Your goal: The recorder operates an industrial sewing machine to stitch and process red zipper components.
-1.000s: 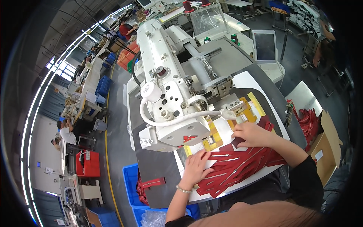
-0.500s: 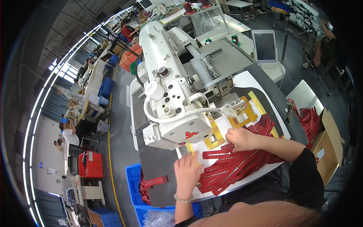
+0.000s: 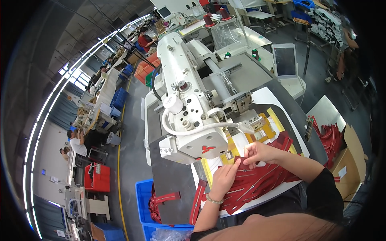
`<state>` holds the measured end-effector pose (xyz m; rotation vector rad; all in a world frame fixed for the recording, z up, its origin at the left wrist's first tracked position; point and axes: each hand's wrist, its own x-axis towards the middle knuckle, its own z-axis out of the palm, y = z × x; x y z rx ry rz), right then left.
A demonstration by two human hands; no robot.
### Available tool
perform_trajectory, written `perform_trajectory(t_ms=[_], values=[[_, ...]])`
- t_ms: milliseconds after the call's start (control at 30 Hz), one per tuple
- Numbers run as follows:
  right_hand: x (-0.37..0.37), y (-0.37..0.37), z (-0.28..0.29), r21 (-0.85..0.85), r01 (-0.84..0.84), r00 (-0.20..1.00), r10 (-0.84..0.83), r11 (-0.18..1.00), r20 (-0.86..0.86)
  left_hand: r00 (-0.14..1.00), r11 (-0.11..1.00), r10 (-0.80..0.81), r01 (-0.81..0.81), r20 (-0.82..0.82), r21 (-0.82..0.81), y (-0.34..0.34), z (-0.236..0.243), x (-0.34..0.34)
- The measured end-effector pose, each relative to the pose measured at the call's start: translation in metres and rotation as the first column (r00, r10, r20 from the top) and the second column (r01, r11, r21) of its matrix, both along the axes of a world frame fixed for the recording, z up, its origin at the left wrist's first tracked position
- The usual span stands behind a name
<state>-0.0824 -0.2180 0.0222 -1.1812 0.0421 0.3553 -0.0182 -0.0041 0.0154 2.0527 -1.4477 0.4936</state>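
A dark grey tabletop carries the white sewing machine. A white sheet lies on the tabletop, showing to the right of the sewing machine and in front of it; on this sheet, directly in front of the sewing machine, spreads a heap of red zippers. In front and to the left of the sewing machine, a single red strip lies flat on the tabletop. Left of the sewing machine, the grey floor bears a yellow line and a pale bucket
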Motion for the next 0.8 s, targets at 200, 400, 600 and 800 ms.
perform_trajectory(t_ms=[200, 400, 600, 800], values=[[-0.001, 0.004, -0.036, 0.344, -0.051, 0.984, 0.107, 0.937, -0.145, 0.988, 0.981, -0.156, 0.153, -0.013, -0.119, 0.005, 0.000, -0.006], [0.000, 0.007, -0.028, 0.289, -0.185, 0.960, 0.236, 0.939, -0.152, 0.976, 0.962, -0.212, 0.200, -0.050, -0.186, 0.005, 0.002, -0.003], [-0.001, 0.013, -0.026, 0.118, -0.119, 0.993, 0.119, 0.986, 0.011, 0.916, 0.957, -0.281, 0.245, -0.287, -0.157, 0.007, -0.002, -0.013], [-0.007, 0.018, -0.023, 0.038, -0.040, 0.992, 0.035, 0.998, 0.123, 0.814, 0.973, -0.160, 0.035, -0.558, -0.228, 0.003, -0.004, -0.020]])
